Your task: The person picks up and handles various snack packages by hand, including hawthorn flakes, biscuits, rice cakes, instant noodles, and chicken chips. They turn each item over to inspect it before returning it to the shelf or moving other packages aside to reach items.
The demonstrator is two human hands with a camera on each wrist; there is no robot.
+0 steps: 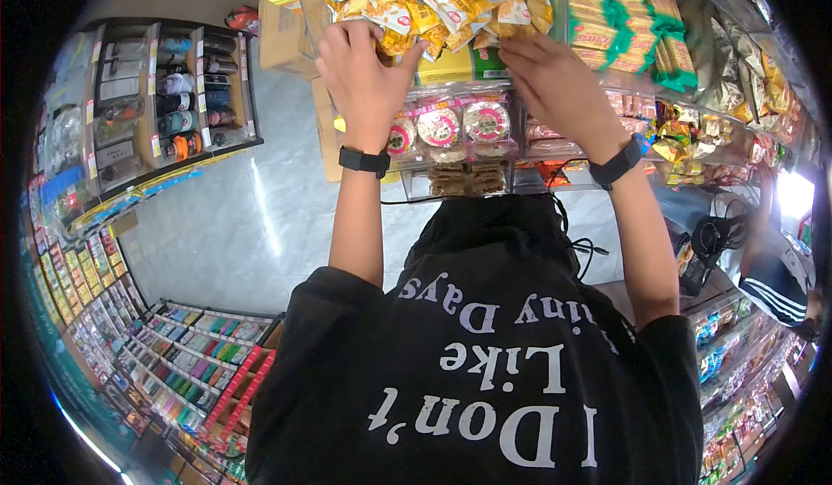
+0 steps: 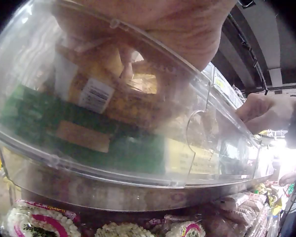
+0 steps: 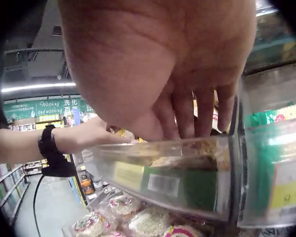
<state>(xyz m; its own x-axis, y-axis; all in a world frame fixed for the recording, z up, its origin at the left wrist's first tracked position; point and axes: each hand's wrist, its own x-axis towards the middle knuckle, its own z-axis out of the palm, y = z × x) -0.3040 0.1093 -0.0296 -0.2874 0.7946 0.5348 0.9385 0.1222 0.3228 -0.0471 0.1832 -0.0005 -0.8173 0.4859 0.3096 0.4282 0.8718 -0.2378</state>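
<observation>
Yellow snack packets (image 1: 468, 0) fill a clear plastic bin (image 2: 138, 173) at the top of the head view. My left hand (image 1: 368, 73) reaches over the front wall on the left side, thumb spread from the fingers, fingertips among the packets. At the front right corner, my right hand (image 1: 563, 86) reaches over the rim. In the right wrist view, its fingers (image 3: 203, 111) point down into the bin, fairly straight, partly hidden behind the wall. A yellow-and-green panel (image 1: 464, 67) lies inside the front wall. Dark bands circle both wrists.
Round puffed-rice cakes (image 1: 438, 127) in wrappers sit in a bin below. Green-and-yellow packs (image 1: 607, 17) fill the bin to the right. A cardboard box (image 1: 284, 39) stands left. Another person (image 1: 780, 277) is at the right edge. Shelves (image 1: 165, 95) stand across the grey floor (image 1: 234, 216).
</observation>
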